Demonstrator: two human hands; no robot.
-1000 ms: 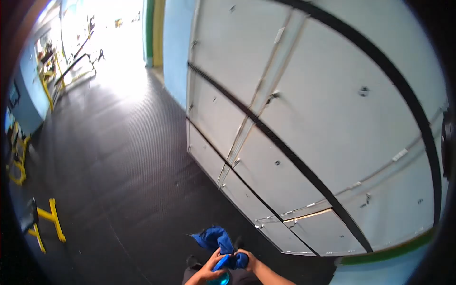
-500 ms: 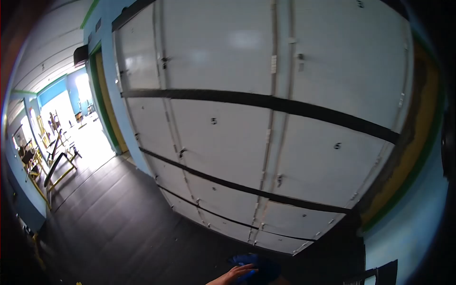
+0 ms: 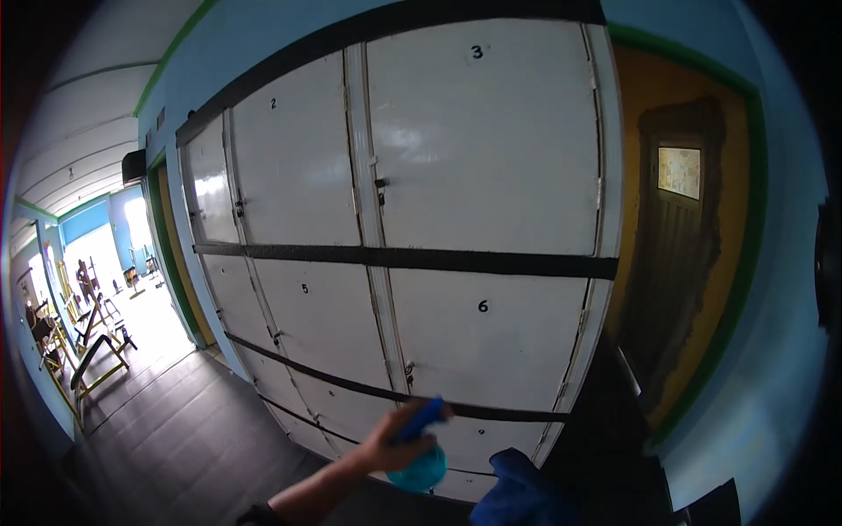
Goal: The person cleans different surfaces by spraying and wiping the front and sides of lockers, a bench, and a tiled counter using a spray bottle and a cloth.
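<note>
My left hand (image 3: pixel 390 443) reaches in from the bottom, its fingers wrapped round a spray bottle (image 3: pixel 419 471) with a translucent teal body and a blue trigger head. The bottle is tilted and a little blurred, in front of the lower locker doors. To its right, at the bottom edge, a dark blue cloth (image 3: pixel 522 495) is held up in a bunch on my right-hand side. It covers my right hand, so those fingers are hidden. Ahead stands a bank of white lockers (image 3: pixel 482 149) with numbered doors, black cross bars and small latches; the doors in view are closed.
A brown door (image 3: pixel 680 237) with a small window is at the right, beside a light blue wall (image 3: pixel 754 386). Dark flooring (image 3: pixel 175 430) runs left towards a bright room with yellow-framed gym equipment (image 3: pixel 96 359). A black-edged object (image 3: pixel 715 508) stands at lower right.
My view has swung right and up, bringing the brown door into sight. My left hand has risen from beside the blue cloth, and the teal spray bottle now shows in it.
</note>
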